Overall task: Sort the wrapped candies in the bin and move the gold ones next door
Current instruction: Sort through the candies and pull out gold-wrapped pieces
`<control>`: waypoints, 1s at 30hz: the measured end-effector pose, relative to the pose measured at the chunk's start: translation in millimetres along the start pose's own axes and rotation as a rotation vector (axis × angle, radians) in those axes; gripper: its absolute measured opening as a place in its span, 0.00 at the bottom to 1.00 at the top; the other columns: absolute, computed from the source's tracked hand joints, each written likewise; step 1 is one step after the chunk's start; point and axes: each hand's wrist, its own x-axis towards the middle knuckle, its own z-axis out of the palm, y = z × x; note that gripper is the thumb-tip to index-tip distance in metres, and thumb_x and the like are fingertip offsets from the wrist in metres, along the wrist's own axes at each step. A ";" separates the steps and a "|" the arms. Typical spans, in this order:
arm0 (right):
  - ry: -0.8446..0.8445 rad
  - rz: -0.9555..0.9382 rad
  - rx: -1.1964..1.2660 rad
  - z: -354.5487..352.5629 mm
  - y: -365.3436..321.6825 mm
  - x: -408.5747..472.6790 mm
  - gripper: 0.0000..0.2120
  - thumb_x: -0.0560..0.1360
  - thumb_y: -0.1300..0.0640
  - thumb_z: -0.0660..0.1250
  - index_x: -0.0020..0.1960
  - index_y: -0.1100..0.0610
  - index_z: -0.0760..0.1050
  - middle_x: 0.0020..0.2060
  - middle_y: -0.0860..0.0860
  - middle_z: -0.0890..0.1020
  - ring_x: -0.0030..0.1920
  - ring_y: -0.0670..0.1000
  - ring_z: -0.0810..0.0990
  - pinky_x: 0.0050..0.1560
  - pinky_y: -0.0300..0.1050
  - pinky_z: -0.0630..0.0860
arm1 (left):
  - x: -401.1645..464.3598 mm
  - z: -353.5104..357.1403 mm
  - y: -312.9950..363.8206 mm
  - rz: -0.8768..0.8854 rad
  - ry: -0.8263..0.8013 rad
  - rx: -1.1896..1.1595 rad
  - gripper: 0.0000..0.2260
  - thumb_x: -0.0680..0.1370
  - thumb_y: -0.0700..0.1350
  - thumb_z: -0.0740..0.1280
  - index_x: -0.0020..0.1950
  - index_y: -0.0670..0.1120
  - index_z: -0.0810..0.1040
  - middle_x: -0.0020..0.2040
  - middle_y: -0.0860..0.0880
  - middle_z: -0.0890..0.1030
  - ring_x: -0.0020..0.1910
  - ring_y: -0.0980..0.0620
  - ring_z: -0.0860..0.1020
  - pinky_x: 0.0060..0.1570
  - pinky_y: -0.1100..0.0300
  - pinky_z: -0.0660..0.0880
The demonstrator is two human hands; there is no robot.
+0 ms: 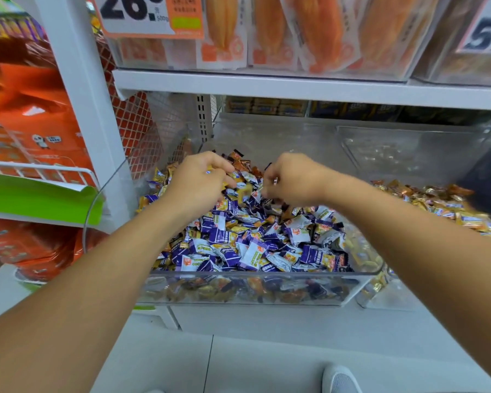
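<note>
Hands picking through candies at the back of the clear bin (247, 290)

Left hand (201, 180) and right hand (292, 177) both reach into the pile, fingers curled on wrappers; exactly what each pinches I cannot tell. Gold candies (437, 202) already lie in the neighbouring bin (380, 296) to the right. Best to pinch gold ones singly, leaving the purple-and-white candies (252, 245) undisturbed.

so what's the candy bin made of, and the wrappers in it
The bin looks like clear rigid plastic, glossy: candies show through its front wall and its rim catches light. The purple-and-white wrappers look like thin printed film, crinkled with crimped ends. The gold wrappers shine more, perhaps metallised film or foil.
</note>
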 end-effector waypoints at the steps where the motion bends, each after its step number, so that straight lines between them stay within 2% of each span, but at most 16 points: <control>1: 0.022 0.023 0.089 -11.0 3.9 -2.1 0.12 0.80 0.54 0.67 0.41 0.59 0.81 0.37 0.53 0.84 0.32 0.50 0.75 0.29 0.39 0.70 | -0.6 1.2 0.0 0.031 -0.059 0.053 0.11 0.81 0.37 0.60 0.49 0.48 0.80 0.45 0.51 0.84 0.30 0.49 0.75 0.26 0.59 0.71; 2: 0.030 0.039 0.115 -20.0 7.8 -5.1 0.12 0.79 0.55 0.67 0.41 0.60 0.81 0.37 0.54 0.84 0.31 0.50 0.74 0.29 0.39 0.70 | -0.8 3.4 -0.6 0.073 -0.128 0.134 0.12 0.82 0.37 0.60 0.49 0.50 0.80 0.46 0.51 0.84 0.33 0.47 0.76 0.28 0.55 0.74; 4: 0.000 0.036 0.003 -26.8 13.1 -10.0 0.13 0.78 0.55 0.68 0.40 0.63 0.80 0.36 0.55 0.81 0.33 0.51 0.74 0.34 0.42 0.72 | -1.7 9.4 -0.7 0.165 -0.234 0.367 0.09 0.83 0.42 0.62 0.50 0.52 0.81 0.50 0.51 0.83 0.45 0.44 0.80 0.44 0.48 0.79; 6: -0.045 0.013 -0.145 -21.4 13.6 -12.2 0.08 0.76 0.56 0.71 0.41 0.59 0.81 0.38 0.52 0.81 0.39 0.52 0.78 0.41 0.46 0.75 | -1.1 14.7 -0.1 0.231 -0.233 0.599 0.06 0.81 0.48 0.66 0.54 0.51 0.82 0.57 0.48 0.82 0.58 0.44 0.77 0.55 0.48 0.76; 8: -0.084 -0.016 -0.250 -11.5 12.7 -12.6 0.04 0.74 0.56 0.74 0.49 0.53 0.84 0.44 0.48 0.84 0.45 0.51 0.80 0.46 0.45 0.77 | 0.1 17.5 2.5 0.244 -0.170 0.787 0.12 0.79 0.52 0.69 0.61 0.50 0.80 0.60 0.45 0.80 0.61 0.42 0.76 0.56 0.47 0.75; 10: -0.110 -0.028 -0.322 -1.2 17.3 -10.7 0.10 0.74 0.56 0.74 0.55 0.49 0.84 0.50 0.47 0.84 0.49 0.52 0.81 0.52 0.47 0.78 | 4.6 17.4 2.0 0.242 -0.121 0.888 0.17 0.78 0.52 0.71 0.66 0.50 0.77 0.61 0.43 0.80 0.57 0.40 0.78 0.53 0.45 0.77; 12: -0.112 -0.038 -0.356 3.6 22.7 -9.8 0.10 0.75 0.56 0.73 0.55 0.49 0.83 0.50 0.49 0.84 0.49 0.54 0.82 0.53 0.52 0.80 | 9.0 12.3 -0.5 0.206 -0.112 0.863 0.22 0.77 0.51 0.72 0.69 0.51 0.73 0.65 0.41 0.77 0.56 0.38 0.78 0.53 0.45 0.77; 14: -0.091 -0.022 -0.411 3.3 24.3 -8.8 0.03 0.74 0.56 0.74 0.47 0.53 0.81 0.43 0.51 0.83 0.41 0.55 0.81 0.46 0.50 0.80 | 12.0 1.8 -2.0 0.138 -0.111 0.745 0.22 0.76 0.50 0.73 0.69 0.53 0.73 0.69 0.41 0.74 0.57 0.38 0.78 0.55 0.47 0.76; 16: -0.067 -0.009 -0.444 -1.2 21.5 -8.1 0.10 0.75 0.54 0.73 0.40 0.56 0.75 0.36 0.51 0.78 0.35 0.55 0.77 0.39 0.47 0.76 | 13.5 -7.0 -4.8 0.097 -0.125 0.643 0.19 0.76 0.48 0.73 0.67 0.51 0.77 0.68 0.41 0.75 0.56 0.41 0.78 0.50 0.53 0.73; 19: -0.094 -0.022 -0.289 -9.8 13.6 -6.1 0.17 0.78 0.49 0.69 0.40 0.61 0.71 0.34 0.54 0.74 0.35 0.56 0.72 0.36 0.46 0.68 | 15.7 -10.6 -10.1 0.089 -0.141 0.594 0.18 0.76 0.48 0.73 0.66 0.50 0.78 0.71 0.41 0.73 0.62 0.41 0.76 0.54 0.54 0.72; 21: -0.093 -0.056 -0.116 -12.0 3.9 -5.2 0.14 0.79 0.54 0.66 0.40 0.63 0.69 0.35 0.60 0.71 0.36 0.54 0.67 0.36 0.47 0.64 | 17.4 -10.9 -12.9 0.088 -0.124 0.597 0.20 0.76 0.49 0.74 0.67 0.50 0.77 0.74 0.41 0.69 0.67 0.40 0.73 0.58 0.51 0.72; 23: -0.009 -0.076 0.014 -10.8 -4.6 -2.3 0.10 0.79 0.61 0.62 0.46 0.68 0.74 0.38 0.64 0.77 0.37 0.54 0.71 0.36 0.46 0.67 | 20.3 -13.2 -17.0 0.079 -0.087 0.584 0.20 0.75 0.50 0.74 0.66 0.50 0.78 0.73 0.41 0.71 0.67 0.39 0.73 0.59 0.51 0.73; 24: 0.025 -0.096 0.040 -11.0 -9.2 0.3 0.09 0.80 0.62 0.61 0.51 0.67 0.78 0.42 0.61 0.81 0.39 0.53 0.74 0.38 0.45 0.69 | 21.3 -14.5 -19.2 0.077 -0.071 0.577 0.18 0.75 0.50 0.75 0.63 0.51 0.79 0.71 0.41 0.72 0.67 0.39 0.73 0.61 0.50 0.73; 27: 0.071 -0.144 -0.021 -10.1 -23.9 11.3 0.14 0.80 0.56 0.66 0.65 0.53 0.78 0.61 0.53 0.81 0.57 0.53 0.79 0.51 0.42 0.73 | 20.5 -15.9 -22.6 0.069 -0.070 0.549 0.09 0.74 0.51 0.75 0.51 0.57 0.79 0.68 0.41 0.75 0.66 0.39 0.73 0.63 0.46 0.72; 29: 0.040 -0.170 -0.156 -2.1 -31.5 17.9 0.22 0.78 0.53 0.70 0.71 0.47 0.73 0.66 0.52 0.78 0.62 0.57 0.78 0.57 0.48 0.75 | 19.8 -15.2 -24.1 0.083 -0.066 0.533 0.08 0.74 0.50 0.75 0.48 0.57 0.77 0.66 0.41 0.77 0.65 0.40 0.74 0.60 0.48 0.73; 30: 0.026 -0.174 -0.233 5.5 -34.6 20.5 0.23 0.77 0.53 0.71 0.71 0.46 0.73 0.65 0.54 0.79 0.61 0.59 0.78 0.56 0.52 0.77 | 19.3 -15.3 -25.0 0.096 -0.056 0.529 0.08 0.75 0.50 0.75 0.47 0.57 0.77 0.65 0.41 0.77 0.64 0.40 0.74 0.58 0.50 0.73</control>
